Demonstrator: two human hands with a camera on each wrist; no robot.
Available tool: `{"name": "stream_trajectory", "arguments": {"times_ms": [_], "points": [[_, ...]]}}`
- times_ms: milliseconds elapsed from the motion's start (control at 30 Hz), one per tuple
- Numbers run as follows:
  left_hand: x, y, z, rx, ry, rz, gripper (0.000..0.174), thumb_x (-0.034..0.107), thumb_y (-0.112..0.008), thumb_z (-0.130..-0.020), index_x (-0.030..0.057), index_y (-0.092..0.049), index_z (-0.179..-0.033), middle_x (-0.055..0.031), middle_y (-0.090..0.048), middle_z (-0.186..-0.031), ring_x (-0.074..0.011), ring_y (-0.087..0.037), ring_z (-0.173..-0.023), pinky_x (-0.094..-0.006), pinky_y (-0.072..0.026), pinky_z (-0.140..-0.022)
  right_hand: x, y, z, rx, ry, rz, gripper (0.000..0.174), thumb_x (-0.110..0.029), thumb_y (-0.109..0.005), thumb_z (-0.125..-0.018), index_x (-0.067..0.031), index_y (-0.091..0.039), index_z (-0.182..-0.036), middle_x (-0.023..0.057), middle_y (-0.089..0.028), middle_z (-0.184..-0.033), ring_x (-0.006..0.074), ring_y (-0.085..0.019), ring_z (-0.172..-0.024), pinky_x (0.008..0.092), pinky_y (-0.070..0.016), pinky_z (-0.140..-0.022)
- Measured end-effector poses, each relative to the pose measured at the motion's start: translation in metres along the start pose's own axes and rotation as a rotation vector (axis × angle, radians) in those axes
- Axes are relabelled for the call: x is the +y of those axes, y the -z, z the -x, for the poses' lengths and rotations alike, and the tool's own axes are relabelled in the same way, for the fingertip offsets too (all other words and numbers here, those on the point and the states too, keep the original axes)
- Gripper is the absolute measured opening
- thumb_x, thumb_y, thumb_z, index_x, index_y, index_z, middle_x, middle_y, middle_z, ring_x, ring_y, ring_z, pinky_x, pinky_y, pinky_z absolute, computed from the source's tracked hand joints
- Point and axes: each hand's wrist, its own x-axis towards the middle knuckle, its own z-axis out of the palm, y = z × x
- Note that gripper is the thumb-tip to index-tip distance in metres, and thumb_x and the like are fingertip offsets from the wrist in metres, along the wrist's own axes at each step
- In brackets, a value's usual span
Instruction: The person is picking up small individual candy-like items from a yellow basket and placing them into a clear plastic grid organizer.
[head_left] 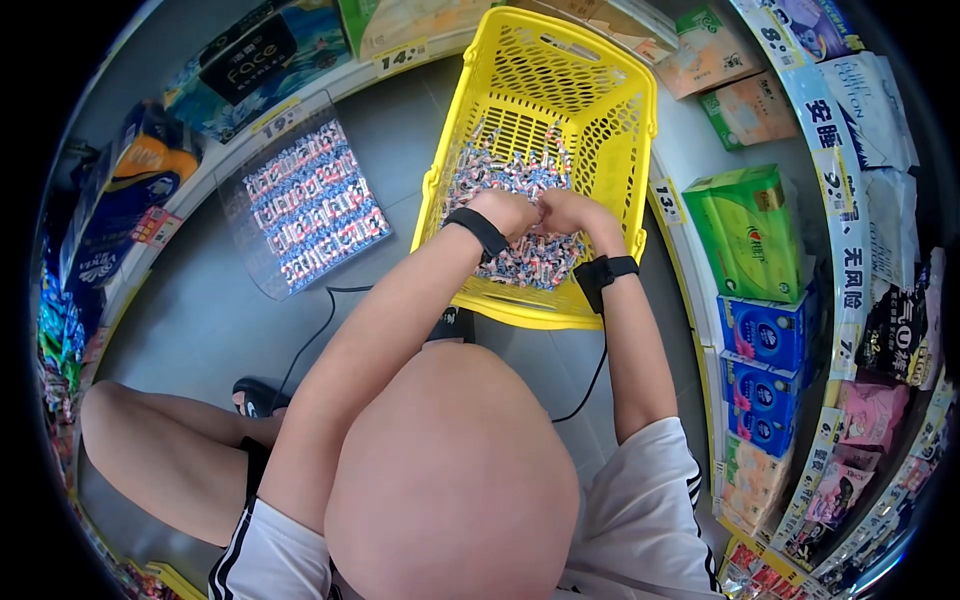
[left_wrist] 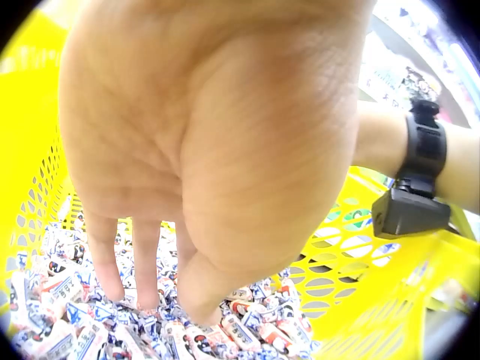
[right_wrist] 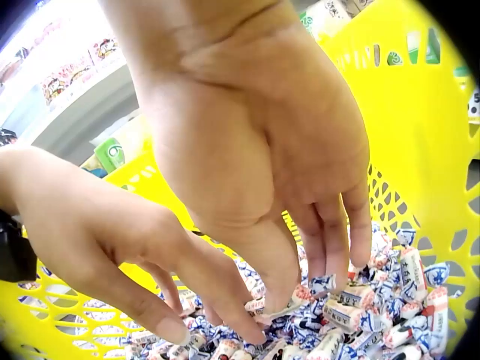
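Small wrapped candies point(head_left: 535, 262) in white, blue and pink cover the bottom of a yellow basket point(head_left: 468, 105). Both hands reach down into it, close together. My left hand point(head_left: 507, 213) hangs with fairly straight fingers over the candies point(left_wrist: 247, 330) in the left wrist view; its fingertips touch the pile. In the right wrist view my right hand point(right_wrist: 255, 142) pinches a wrapped candy point(right_wrist: 298, 297) at its thumb tip, with the other fingers pointing down. The left hand point(right_wrist: 112, 240) is beside it there, its fingertips near the same candy.
On the floor left of the basket lies a clear tray point(head_left: 228, 212) with rows of similar candies. Shelves curve around on both sides, holding tissue packs point(head_left: 750, 235) and a dark tissue box point(head_left: 250, 62). A thin black cable point(head_left: 322, 325) runs across the floor.
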Motion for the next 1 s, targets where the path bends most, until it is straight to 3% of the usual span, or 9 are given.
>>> {"name": "stream_trajectory", "arguments": {"times_ms": [133,233,300,433,500,533,667,833,1000], "points": [[-0.003,0.010,0.001,-0.012,-0.009,0.040,0.021,0.009,-0.071,-0.089,0.0085,-0.076,-0.109,-0.0154,-0.077,-0.107,-0.0361,-0.073,-0.102,-0.0482,-0.0586,-0.084,0.004,0.006,0.009,-0.044,-0.022,-0.065,0.036,-0.017,-0.081,-0.088,-0.0043,-0.072,-0.120,0.0151,-0.078,-0.109,0.0310,-0.074,-0.102,0.0413,-0.0572,-0.091],[-0.005,0.017,0.006,-0.024,-0.070,0.065,0.021,0.012,-0.072,-0.089,0.0035,-0.072,-0.108,-0.0183,-0.076,-0.101,-0.0388,-0.072,-0.100,-0.0479,-0.0575,-0.082,0.006,0.006,0.016,0.022,0.090,-0.233,0.029,-0.019,-0.079,-0.092,-0.0005,-0.074,-0.113,0.0166,-0.079,-0.103,0.0252,-0.073,-0.094,0.0399,-0.0563,-0.084],[-0.006,0.020,0.011,0.096,-0.154,0.169,0.024,0.011,-0.073,-0.090,0.0030,-0.067,-0.112,-0.0195,-0.075,-0.103,-0.0401,-0.072,-0.100,-0.0478,-0.0577,-0.084,-0.003,0.008,0.023,0.157,0.133,-0.158,0.024,-0.012,-0.076,-0.094,0.0010,-0.073,-0.114,0.0156,-0.079,-0.104,0.0249,-0.074,-0.095,0.0400,-0.0563,-0.084],[-0.007,0.019,0.026,0.229,-0.139,0.226,0.026,0.009,-0.072,-0.090,0.0022,-0.064,-0.114,-0.0206,-0.075,-0.106,-0.0409,-0.072,-0.103,-0.0494,-0.0575,-0.086,-0.020,0.021,0.042,0.190,0.210,-0.239,0.023,-0.003,-0.074,-0.093,0.0019,-0.072,-0.115,0.0149,-0.079,-0.105,0.0232,-0.074,-0.095,0.0381,-0.0572,-0.086],[-0.005,0.022,0.034,0.391,-0.117,0.192,0.029,0.007,-0.072,-0.091,0.0015,-0.061,-0.117,-0.0212,-0.074,-0.108,-0.0416,-0.071,-0.106,-0.0505,-0.0572,-0.087,-0.030,0.026,0.048,0.217,0.251,-0.371,0.031,-0.003,-0.080,-0.088,0.0009,-0.072,-0.117,0.0159,-0.079,-0.109,0.0247,-0.075,-0.101,0.0387,-0.0581,-0.090],[-0.004,0.022,0.039,0.465,-0.104,0.224,0.024,0.004,-0.071,-0.090,-0.0011,-0.064,-0.112,-0.0216,-0.074,-0.107,-0.0426,-0.071,-0.105,-0.0504,-0.0572,-0.087,-0.035,0.030,0.052,0.212,0.239,-0.398,0.028,0.000,-0.081,-0.086,0.0015,-0.073,-0.113,0.0155,-0.079,-0.109,0.0224,-0.075,-0.101,0.0377,-0.0586,-0.089],[0.001,0.040,0.073,0.564,-0.156,0.195,0.011,0.004,-0.064,-0.093,0.0011,-0.070,-0.101,-0.0207,-0.073,-0.099,-0.0414,-0.071,-0.099,-0.0499,-0.0573,-0.085,-0.057,0.040,0.067,0.251,0.231,-0.336,0.027,0.002,-0.083,-0.083,0.0021,-0.074,-0.109,0.0120,-0.079,-0.104,0.0207,-0.074,-0.095,0.0368,-0.0586,-0.086],[-0.007,0.045,0.107,0.714,-0.160,0.257,0.011,0.006,-0.062,-0.094,0.0031,-0.070,-0.099,-0.0209,-0.072,-0.096,-0.0414,-0.070,-0.094,-0.0505,-0.0574,-0.081,-0.084,0.046,0.080,0.348,0.333,-0.374,0.032,0.002,-0.089,-0.075,0.0006,-0.073,-0.103,0.0049,-0.073,-0.087,0.0173,-0.066,-0.079,0.0336,-0.0570,-0.077],[-0.020,0.053,0.144,0.816,-0.115,0.301,0.011,0.005,-0.064,-0.091,0.0023,-0.070,-0.099,-0.0222,-0.072,-0.097,-0.0428,-0.070,-0.096,-0.0509,-0.0573,-0.083,-0.119,0.051,0.090,0.433,0.399,-0.359,0.031,-0.005,-0.090,-0.077,0.0002,-0.072,-0.102,0.0038,-0.071,-0.087,0.0133,-0.065,-0.079,0.0314,-0.0562,-0.076]]}}
